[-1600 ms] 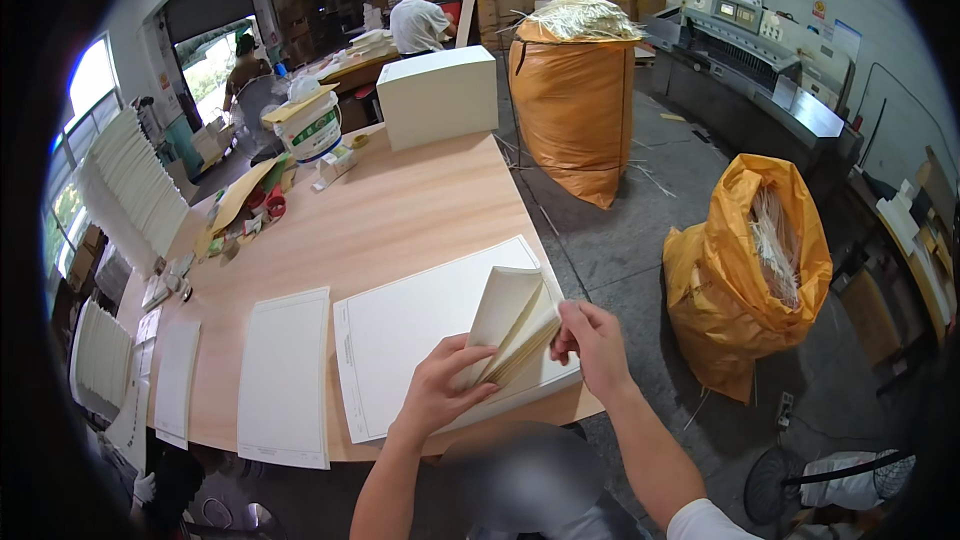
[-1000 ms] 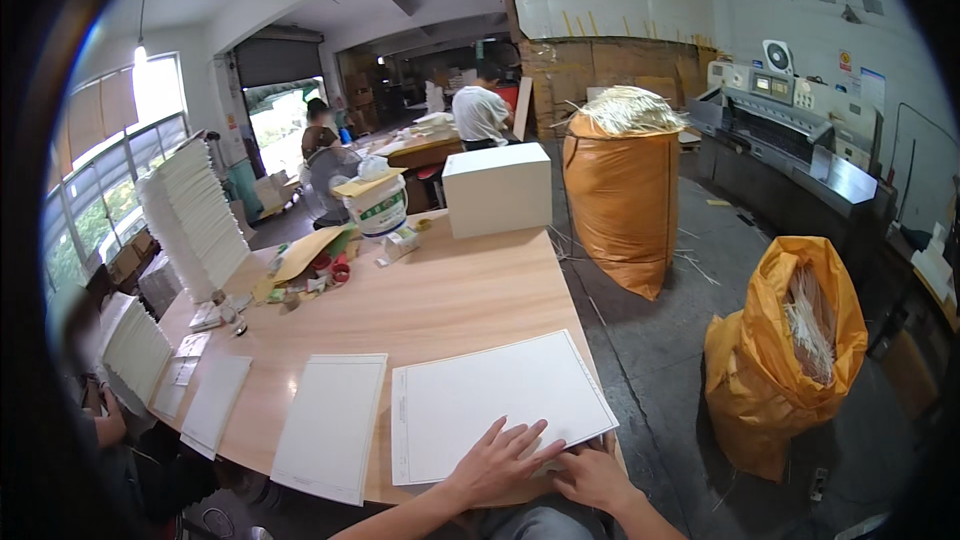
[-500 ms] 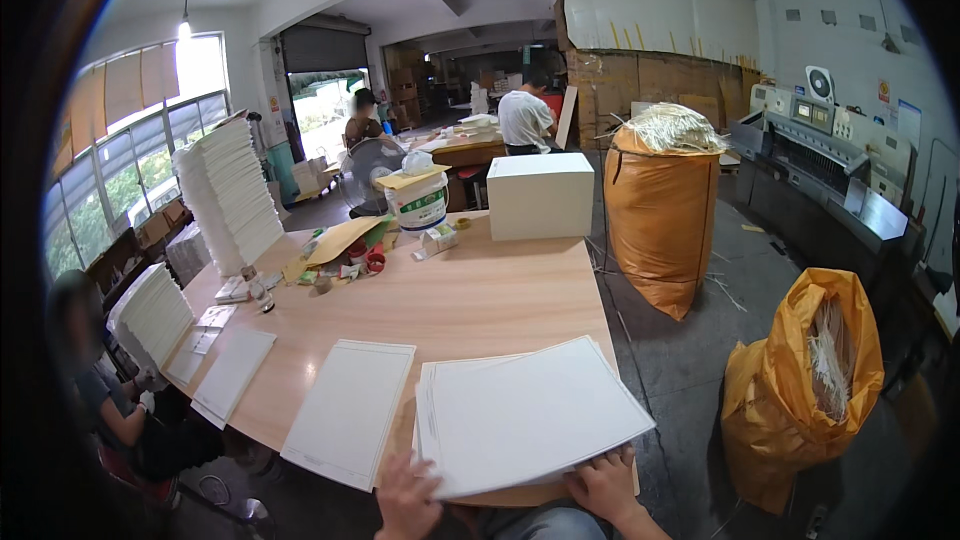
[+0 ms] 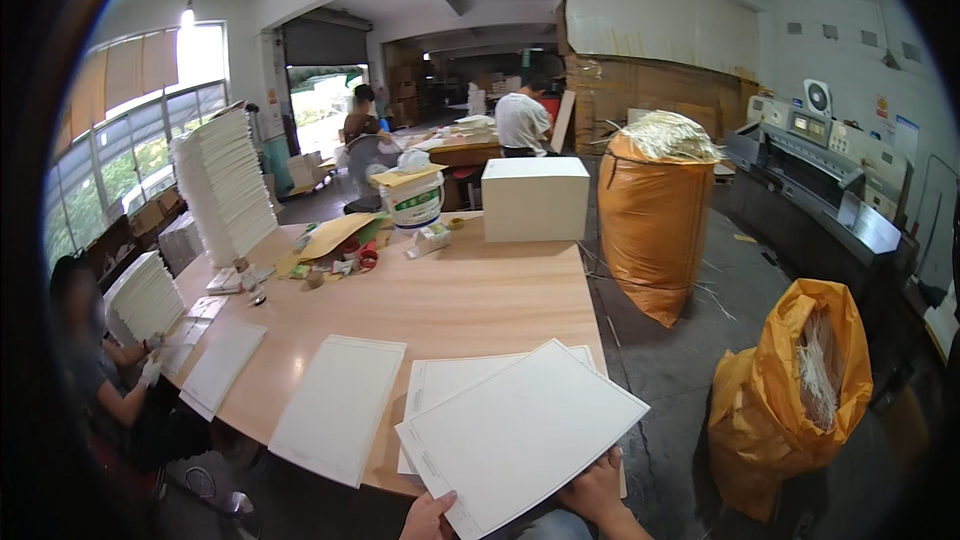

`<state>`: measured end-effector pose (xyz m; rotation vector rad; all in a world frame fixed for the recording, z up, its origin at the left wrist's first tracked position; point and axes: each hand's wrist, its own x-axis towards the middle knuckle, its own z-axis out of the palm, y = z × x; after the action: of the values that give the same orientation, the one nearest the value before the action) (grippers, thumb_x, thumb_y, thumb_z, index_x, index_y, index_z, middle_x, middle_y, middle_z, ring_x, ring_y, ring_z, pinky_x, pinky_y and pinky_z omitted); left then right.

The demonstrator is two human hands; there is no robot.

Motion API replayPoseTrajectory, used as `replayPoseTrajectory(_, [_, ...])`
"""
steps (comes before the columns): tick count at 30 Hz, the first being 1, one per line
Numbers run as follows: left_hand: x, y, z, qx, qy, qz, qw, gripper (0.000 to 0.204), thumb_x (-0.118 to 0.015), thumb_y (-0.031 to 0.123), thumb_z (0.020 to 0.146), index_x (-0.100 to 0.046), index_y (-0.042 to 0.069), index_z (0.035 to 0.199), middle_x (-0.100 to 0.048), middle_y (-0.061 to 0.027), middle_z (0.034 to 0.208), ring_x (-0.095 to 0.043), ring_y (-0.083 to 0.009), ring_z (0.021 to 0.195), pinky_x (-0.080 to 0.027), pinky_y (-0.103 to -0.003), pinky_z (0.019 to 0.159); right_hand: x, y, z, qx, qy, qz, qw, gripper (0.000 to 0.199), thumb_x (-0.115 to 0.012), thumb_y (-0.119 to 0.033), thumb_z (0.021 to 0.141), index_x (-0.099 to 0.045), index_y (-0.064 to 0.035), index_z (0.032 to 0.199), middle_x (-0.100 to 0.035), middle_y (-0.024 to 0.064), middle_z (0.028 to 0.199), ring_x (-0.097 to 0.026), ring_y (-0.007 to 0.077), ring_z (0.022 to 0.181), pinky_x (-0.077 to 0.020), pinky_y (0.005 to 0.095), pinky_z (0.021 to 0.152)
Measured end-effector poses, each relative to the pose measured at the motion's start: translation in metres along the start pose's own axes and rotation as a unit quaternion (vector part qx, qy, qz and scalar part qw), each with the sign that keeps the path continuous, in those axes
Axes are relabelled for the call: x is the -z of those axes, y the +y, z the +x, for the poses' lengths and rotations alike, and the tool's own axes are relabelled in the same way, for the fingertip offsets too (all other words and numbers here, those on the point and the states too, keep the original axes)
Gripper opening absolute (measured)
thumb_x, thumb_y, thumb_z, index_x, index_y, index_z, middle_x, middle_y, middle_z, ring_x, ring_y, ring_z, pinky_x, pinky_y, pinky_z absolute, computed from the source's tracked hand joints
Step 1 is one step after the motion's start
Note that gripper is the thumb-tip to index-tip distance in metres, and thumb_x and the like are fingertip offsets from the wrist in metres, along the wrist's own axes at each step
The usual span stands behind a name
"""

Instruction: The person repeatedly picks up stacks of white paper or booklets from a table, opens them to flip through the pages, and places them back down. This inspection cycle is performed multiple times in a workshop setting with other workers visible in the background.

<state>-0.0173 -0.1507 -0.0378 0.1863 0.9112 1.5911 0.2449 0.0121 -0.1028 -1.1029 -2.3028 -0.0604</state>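
A white sheet (image 4: 525,430) with a thin printed border lies at an angle in front of me, raised at its near side. My left hand (image 4: 430,518) pinches its near left corner, thumb on top. At its near right edge my right hand (image 4: 597,488) grips it, with part of the fingers hidden beneath. Under the held sheet, more white paper (image 4: 440,374) lies on the wooden table (image 4: 470,300). Another white sheet or thin stack (image 4: 340,405) rests to the left, apart from both hands.
Farther left are another sheet (image 4: 224,368) and tall paper stacks (image 4: 225,185). A seated person (image 4: 115,390) works there with gloved hands. A white bucket (image 4: 415,202), tape rolls and a big paper block (image 4: 535,202) stand at the back. Orange sacks (image 4: 650,230) occupy the floor at right.
The top sheet has turned and come nearer to me, uncovering paper beneath. My left hand has closed on its corner. The seated person's hands have risen to the table edge.
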Motion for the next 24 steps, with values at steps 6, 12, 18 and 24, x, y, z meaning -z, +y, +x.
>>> replayPoseTrajectory(6, [0.034, 0.027, -0.014, -0.059, 0.065, 0.087, 0.992, 0.042, -0.064, 0.000, 0.095, -0.063, 0.003, 0.137, -0.066, -0.0164, 0.140, -0.061, -0.0351, 0.134, -0.049, -0.055, 0.114, 0.033, -0.016, 0.011, 0.032, 0.036, -0.006, 0.999, 0.047, -0.079, -0.032, 0.078, -0.076, -0.0143, 0.122, -0.068, 0.0143, 0.133, -0.057, 0.0360, 0.132, -0.0288, 0.0592, 0.117])
replayPoseTrajectory(12, [0.089, 0.126, -0.005, -0.277, 0.047, 0.047, 0.959, 0.044, -0.056, 0.007, 0.107, -0.048, 0.000, 0.149, -0.060, -0.0128, 0.147, -0.061, -0.0290, 0.133, -0.050, -0.047, 0.114, 0.024, -0.031, 0.008, 0.024, 0.036, -0.003, 0.999, 0.060, -0.078, -0.024, 0.079, -0.067, -0.0159, 0.138, -0.059, 0.0145, 0.149, -0.048, 0.0350, 0.144, -0.0240, 0.0571, 0.123])
replayPoseTrajectory(18, [0.148, 0.155, 0.045, -0.316, 0.079, -0.003, 0.945, 0.038, -0.053, 0.010, 0.110, -0.051, 0.005, 0.148, -0.065, -0.0095, 0.140, -0.063, -0.0276, 0.129, -0.054, -0.046, 0.108, 0.028, -0.023, 0.012, 0.039, 0.035, -0.029, 0.998, 0.058, -0.077, -0.024, 0.079, -0.067, -0.0148, 0.135, -0.059, 0.0144, 0.149, -0.047, 0.0348, 0.145, -0.0229, 0.0572, 0.124])
replayPoseTrajectory(24, [0.187, 0.137, 0.089, -0.190, 0.243, -0.020, 0.951, 0.043, -0.047, 0.014, 0.113, -0.043, 0.003, 0.154, -0.057, -0.0148, 0.146, -0.061, -0.0322, 0.129, -0.054, -0.052, 0.107, 0.030, -0.022, 0.013, 0.039, 0.025, -0.025, 0.999, 0.056, -0.076, -0.025, 0.078, -0.068, -0.0153, 0.133, -0.060, 0.0140, 0.148, -0.048, 0.0353, 0.144, -0.0238, 0.0581, 0.122])
